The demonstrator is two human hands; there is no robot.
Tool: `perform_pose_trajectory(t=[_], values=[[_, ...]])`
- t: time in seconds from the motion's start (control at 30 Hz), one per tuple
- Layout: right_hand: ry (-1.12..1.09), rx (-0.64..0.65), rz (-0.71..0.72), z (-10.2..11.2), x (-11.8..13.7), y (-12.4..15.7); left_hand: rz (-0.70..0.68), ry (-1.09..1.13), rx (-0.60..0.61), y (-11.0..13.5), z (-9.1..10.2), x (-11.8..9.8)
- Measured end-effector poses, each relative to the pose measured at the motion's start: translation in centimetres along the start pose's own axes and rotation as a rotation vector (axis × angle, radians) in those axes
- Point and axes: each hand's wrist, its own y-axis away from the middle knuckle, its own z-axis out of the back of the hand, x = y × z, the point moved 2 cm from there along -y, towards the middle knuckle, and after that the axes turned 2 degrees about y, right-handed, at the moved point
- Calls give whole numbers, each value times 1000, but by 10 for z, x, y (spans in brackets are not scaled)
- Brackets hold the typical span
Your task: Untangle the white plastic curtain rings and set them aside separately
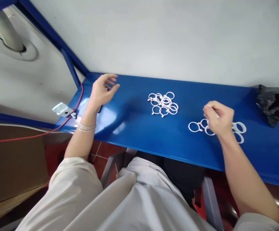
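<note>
- While my left hand (103, 89) hangs above the far left of the blue table (134, 128), its fingers loosely bent and thumb apart, I see nothing held in it.
- My right hand (219, 118) is curled into a loose fist on the other side; a pale sliver shows by the thumb, but I cannot tell whether it grips anything.
- Beneath and around my right fist lies a small group of white rings (201, 129), partly hidden by it, showing on both sides.
- Between my hands, well apart from the left one, is a pile of white rings with small knobs (163, 103), overlapping and flat on the table.
- Thin bracelets (86, 128) circle my left wrist; a dark object (100, 109) just beside it is mostly covered.
- Farther left, a small white device (63, 110) sits at the table's edge, a red cable (79, 99) passing by.
- At the far right slumps a crumpled black bag (274, 104); its contents are hidden.
- Low on my left stands brown cardboard (14, 160).
</note>
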Motion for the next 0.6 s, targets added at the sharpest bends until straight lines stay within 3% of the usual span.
perform_pose_trajectory(t=[0.13, 0.27, 0.47, 0.6], values=[[-16, 75, 210, -15, 20, 3, -205, 117, 182, 11, -51, -83], [73, 136, 269, -27, 22, 8, -273, 263, 405, 30, -100, -138], [117, 218, 191, -41, 18, 18, -181, 495, 608, 49, -164, -165], [56, 282, 114, -47, 15, 23, -120, 572, 643, 54, -184, -163]])
